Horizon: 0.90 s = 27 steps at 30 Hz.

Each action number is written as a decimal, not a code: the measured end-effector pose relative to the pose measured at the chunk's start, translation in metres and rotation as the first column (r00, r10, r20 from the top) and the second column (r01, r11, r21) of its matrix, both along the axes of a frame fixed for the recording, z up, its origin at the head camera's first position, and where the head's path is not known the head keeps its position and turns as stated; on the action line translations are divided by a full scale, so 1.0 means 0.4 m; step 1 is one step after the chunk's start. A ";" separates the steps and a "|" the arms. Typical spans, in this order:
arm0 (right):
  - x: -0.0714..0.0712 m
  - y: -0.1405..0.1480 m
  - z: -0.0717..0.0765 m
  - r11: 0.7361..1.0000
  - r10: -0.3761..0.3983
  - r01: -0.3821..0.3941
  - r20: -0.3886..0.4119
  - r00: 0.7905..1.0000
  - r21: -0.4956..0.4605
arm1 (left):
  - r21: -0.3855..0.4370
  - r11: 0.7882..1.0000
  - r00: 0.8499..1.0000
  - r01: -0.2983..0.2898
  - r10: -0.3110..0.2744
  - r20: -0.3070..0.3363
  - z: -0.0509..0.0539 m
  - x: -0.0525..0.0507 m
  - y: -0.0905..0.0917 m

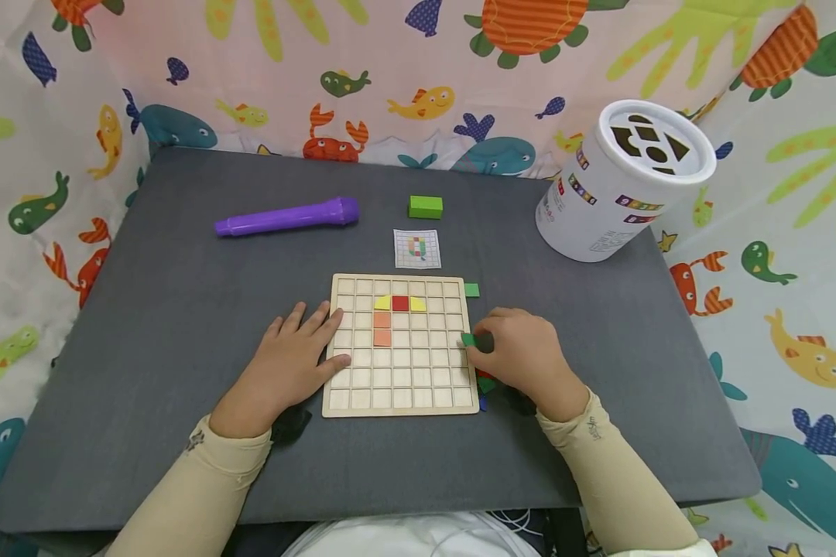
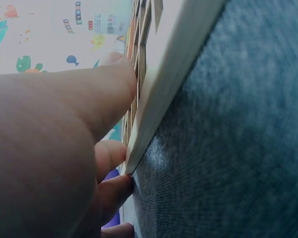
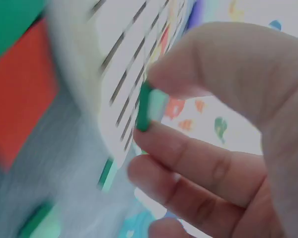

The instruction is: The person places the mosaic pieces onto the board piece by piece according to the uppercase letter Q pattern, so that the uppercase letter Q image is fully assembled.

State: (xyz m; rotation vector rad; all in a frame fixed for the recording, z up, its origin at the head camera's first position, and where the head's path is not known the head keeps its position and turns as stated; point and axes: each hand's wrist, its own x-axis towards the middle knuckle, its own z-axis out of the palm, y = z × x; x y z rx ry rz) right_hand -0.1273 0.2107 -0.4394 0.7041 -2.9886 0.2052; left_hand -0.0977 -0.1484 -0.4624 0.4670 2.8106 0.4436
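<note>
A wooden grid board (image 1: 400, 410) lies on the dark grey table, with yellow, red and orange tiles set in some of its cells. Along the board's left edge rests my left hand (image 1: 289, 360), its fingers extended and the thumb on the rim. My right hand (image 1: 525, 348) pinches a small green tile (image 3: 145, 106) between thumb and index finger, over the board's right edge. Beside that edge lie a loose green tile (image 1: 471, 290) and, partly hidden below my right hand, a red tile (image 3: 22, 94) with other green and blue pieces.
Behind the board lies a small pattern card (image 1: 417, 249), with a green block (image 1: 426, 207) beyond it. A purple marker-shaped stick (image 1: 286, 217) lies at the back left. The white tub (image 1: 592, 193) with a lid of shaped holes stands at the back right.
</note>
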 end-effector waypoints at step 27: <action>0.003 -0.277 -0.024 0.931 0.359 -0.357 -0.012 0.933 0.074 | -0.039 0.999 1.000 -0.007 0.007 -0.016 -0.014 -0.004 -0.003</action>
